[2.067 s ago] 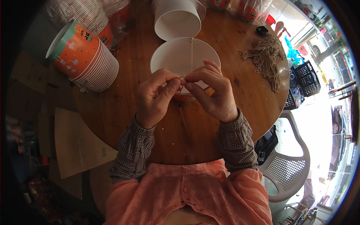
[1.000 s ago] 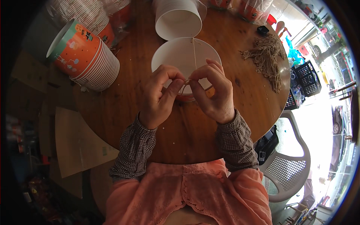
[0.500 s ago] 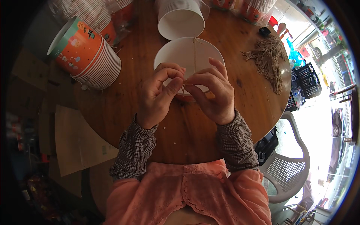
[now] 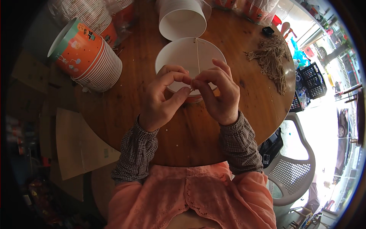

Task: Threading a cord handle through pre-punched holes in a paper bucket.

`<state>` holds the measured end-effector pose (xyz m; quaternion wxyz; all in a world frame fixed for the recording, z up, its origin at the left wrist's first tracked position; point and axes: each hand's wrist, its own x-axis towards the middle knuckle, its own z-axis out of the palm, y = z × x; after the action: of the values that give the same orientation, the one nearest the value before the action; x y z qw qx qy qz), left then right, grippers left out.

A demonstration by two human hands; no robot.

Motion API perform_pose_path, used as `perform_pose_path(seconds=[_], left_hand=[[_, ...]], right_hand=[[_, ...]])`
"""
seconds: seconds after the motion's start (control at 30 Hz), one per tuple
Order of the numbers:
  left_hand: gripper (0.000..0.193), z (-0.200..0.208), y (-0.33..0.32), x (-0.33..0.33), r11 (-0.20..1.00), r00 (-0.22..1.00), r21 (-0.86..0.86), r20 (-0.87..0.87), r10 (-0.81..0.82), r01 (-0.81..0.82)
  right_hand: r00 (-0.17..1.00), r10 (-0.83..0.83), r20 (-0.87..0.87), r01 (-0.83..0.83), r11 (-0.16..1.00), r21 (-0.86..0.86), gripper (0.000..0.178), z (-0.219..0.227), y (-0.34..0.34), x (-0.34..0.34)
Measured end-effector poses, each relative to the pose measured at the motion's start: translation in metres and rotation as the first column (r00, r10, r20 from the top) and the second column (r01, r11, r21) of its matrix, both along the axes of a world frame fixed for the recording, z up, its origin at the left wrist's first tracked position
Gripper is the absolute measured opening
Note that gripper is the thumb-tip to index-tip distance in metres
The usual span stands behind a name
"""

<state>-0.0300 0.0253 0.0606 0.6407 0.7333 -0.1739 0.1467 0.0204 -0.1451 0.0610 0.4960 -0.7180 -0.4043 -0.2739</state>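
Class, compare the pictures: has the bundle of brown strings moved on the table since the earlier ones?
No. The bundle of brown strings lies in the same spot on the wooden table, judged against the small black object just beyond it.

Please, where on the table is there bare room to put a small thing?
The table is free between bucket and strings, and, save white specks, between orange stack and left hand and between the sleeves. Crowded: the far edge, by white stack and wrapped stacks.
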Motion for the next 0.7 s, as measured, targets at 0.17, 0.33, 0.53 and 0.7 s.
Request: perform_pose_path(seconds=[0.17, 0.33, 0.53, 0.7], left_hand=[[0.013, 0.0011, -0.0053, -0.0003, 0.998, 0.997, 0.039, -0.059, 0.04, -0.038], [0.012, 0.0028, -0.011, -0.0014, 0.986, 0.99, -0.166, -0.139, -0.022, -0.002], [0.008, -0.0058, -0.0044, 0.0057, 0.994, 0.986, 0.035, 0.135, 0.095, -0.1], [0.01, -0.0031, -0.0047, 0.0031, 0.992, 0.986, 0.073, 0.136, 0.096, -0.107]], right_hand=[[1.0, -0.003, -0.007, 0.003, 1.0, -0.01, 0.015, -0.0013, -0.0011, 0.0004], [1.0, -0.001, 0.009, 0.001, 1.0, -0.014, 0.015, -0.0026, -0.0011, 0.0004], [0.995, -0.056, -0.078, 0.059, 0.998, 0.037, 0.012, -0.0007, -0.0037, -0.0008], [0.985, -0.089, -0.15, 0.1, 0.993, 0.067, 0.011, -0.0007, -0.0048, -0.0005]])
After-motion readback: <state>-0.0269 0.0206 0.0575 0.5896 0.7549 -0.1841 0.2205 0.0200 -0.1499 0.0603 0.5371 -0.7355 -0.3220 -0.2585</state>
